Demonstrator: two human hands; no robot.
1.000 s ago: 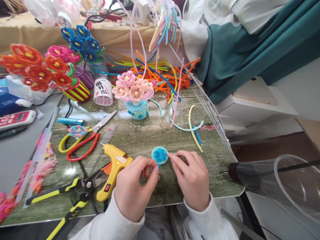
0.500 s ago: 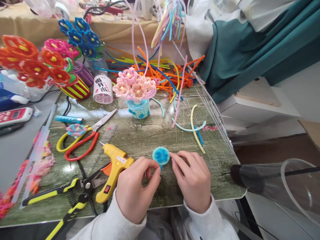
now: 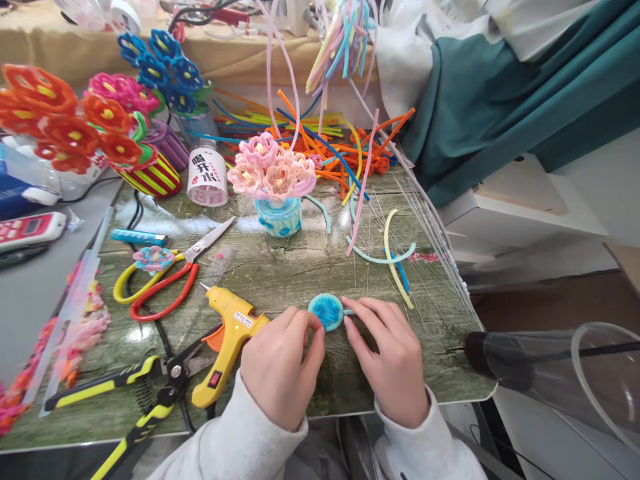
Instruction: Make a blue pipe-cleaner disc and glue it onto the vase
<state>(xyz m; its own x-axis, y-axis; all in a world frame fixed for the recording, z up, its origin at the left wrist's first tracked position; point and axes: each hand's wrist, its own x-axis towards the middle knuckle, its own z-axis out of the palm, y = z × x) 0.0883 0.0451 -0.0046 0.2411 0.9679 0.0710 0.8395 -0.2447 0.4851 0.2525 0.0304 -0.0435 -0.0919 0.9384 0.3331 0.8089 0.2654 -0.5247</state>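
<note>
Both my hands meet over a small blue coiled pipe-cleaner disc [image 3: 326, 311] near the front of the green mat [image 3: 300, 273]. My left hand [image 3: 280, 370] pinches the disc's left edge with thumb and fingers curled. My right hand [image 3: 390, 363] grips its right edge, where a short pale blue tail sticks out. A yellow glue gun [image 3: 227, 333] lies just left of my left hand.
Red and yellow scissors [image 3: 165, 280] and yellow-handled pliers [image 3: 125, 400] lie to the left. A pink pipe-cleaner flower pot [image 3: 275, 183] stands behind the disc, loose pipe cleaners [image 3: 390, 257] to its right, more flower bouquets [image 3: 90, 127] at far left. A clear plastic tube [image 3: 565, 373] sits at right.
The disc and both hands have shifted slightly right and forward in view; the pale blue tail now shows at the disc's right edge.
</note>
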